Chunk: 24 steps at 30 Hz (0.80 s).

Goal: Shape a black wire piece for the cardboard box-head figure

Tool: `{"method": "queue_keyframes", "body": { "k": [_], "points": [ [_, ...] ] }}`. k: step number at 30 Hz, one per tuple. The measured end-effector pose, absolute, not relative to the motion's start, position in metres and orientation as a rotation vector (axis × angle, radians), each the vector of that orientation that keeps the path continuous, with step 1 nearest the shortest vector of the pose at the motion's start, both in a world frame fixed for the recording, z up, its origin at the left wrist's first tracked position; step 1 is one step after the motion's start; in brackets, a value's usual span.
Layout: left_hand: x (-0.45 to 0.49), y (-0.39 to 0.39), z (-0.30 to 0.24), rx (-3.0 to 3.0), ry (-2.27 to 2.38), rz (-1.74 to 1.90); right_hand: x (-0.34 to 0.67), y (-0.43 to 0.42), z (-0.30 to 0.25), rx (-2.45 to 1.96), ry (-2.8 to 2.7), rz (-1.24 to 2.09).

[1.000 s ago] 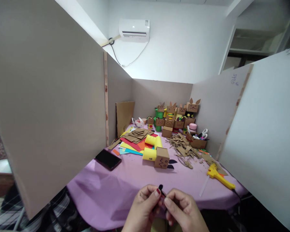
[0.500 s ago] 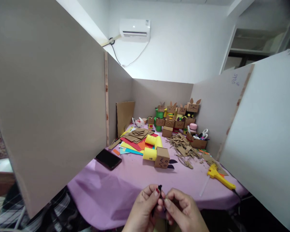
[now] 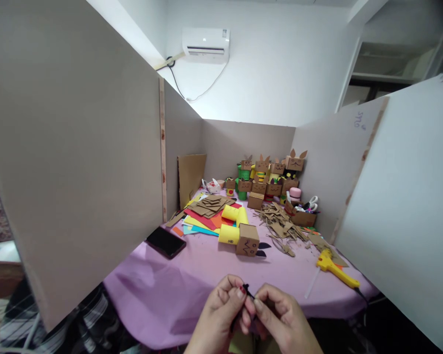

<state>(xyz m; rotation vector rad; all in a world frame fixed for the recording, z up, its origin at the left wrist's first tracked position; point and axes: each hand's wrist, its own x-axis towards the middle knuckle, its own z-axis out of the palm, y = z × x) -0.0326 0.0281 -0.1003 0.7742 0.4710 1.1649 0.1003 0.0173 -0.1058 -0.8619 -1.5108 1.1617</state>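
Just beyond the table's front edge, my left hand [image 3: 223, 307] pinches a small, dark strip-like piece [image 3: 246, 289] between thumb and fingers. My right hand [image 3: 278, 314] is closed beside it, thumb and fingertip gripping the other end of the same piece. Its exact kind is too small to make out, and fingers hide part of it. Past my hands, a cardboard box-headed figure [image 3: 247, 240] with a drawn face and dark ears lies on its side, joined to a yellow paper tube [image 3: 229, 234]. More yellow tubes [image 3: 235, 214] lie behind it.
A yellow glue gun [image 3: 335, 270] lies at right, a black phone [image 3: 166, 242] at left. Coloured paper [image 3: 199, 220] and cardboard pieces [image 3: 214, 204] are stacked behind. Cardboard scraps [image 3: 280, 221], a box of scissors [image 3: 302, 216] and several finished figures [image 3: 260, 187] stand farther back. Grey partitions [image 3: 180, 147] enclose the table.
The dark piece now stretches slantwise between my hands, which have shifted slightly. My right fingertips are a little higher. Everything on the table stays put.
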Motion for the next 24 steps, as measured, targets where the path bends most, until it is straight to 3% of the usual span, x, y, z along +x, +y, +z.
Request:
{"method": "queue_keyframes", "body": {
  "k": [24],
  "points": [
    [-0.039,0.024,-0.093,0.85,0.573,1.126,0.098,0.013,-0.092,-0.862,-1.329,1.133]
  ]
}}
